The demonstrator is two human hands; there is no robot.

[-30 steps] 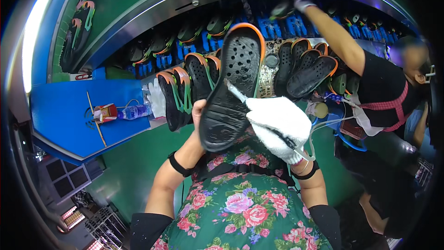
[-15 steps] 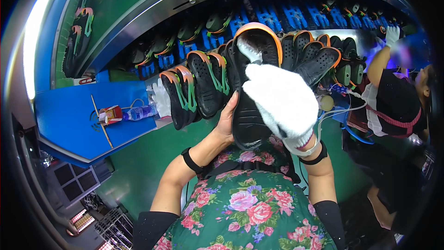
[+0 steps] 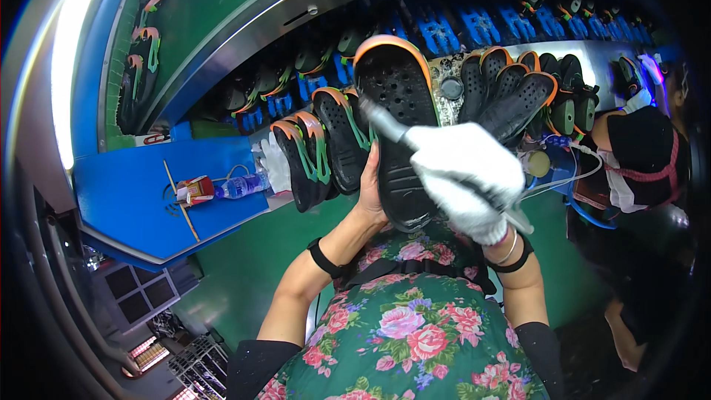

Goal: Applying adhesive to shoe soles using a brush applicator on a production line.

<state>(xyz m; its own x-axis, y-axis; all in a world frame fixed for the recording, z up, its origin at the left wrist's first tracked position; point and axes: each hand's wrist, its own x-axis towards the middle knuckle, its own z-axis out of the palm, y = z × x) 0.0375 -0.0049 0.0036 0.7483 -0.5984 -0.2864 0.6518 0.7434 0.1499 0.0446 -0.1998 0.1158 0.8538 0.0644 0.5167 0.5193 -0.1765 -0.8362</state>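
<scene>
A black clog (image 3: 404,170) with an orange rim stands upright in front of me, its perforated insole facing me. My left hand (image 3: 372,189), bare, grips its left edge, thumb along the side and the other fingers hidden behind. My right hand (image 3: 470,178), in a white knitted glove, is closed round a slim grey brush (image 3: 389,124). The brush is smeared by motion, and its darker tip is over the upper left of the insole. Whether the tip touches the clog I cannot tell.
Black clogs with orange and green straps (image 3: 304,148) line the bench on my left; more clogs (image 3: 511,96) stand on the right. Blue holders (image 3: 441,30) run behind. A bottle (image 3: 241,185) lies on the blue table (image 3: 126,204). A co-worker (image 3: 641,148) is at right.
My right hand and the brush have swung down and to the right, uncovering more of the insole. The clog stays in my left hand. The whole view has shifted a little.
</scene>
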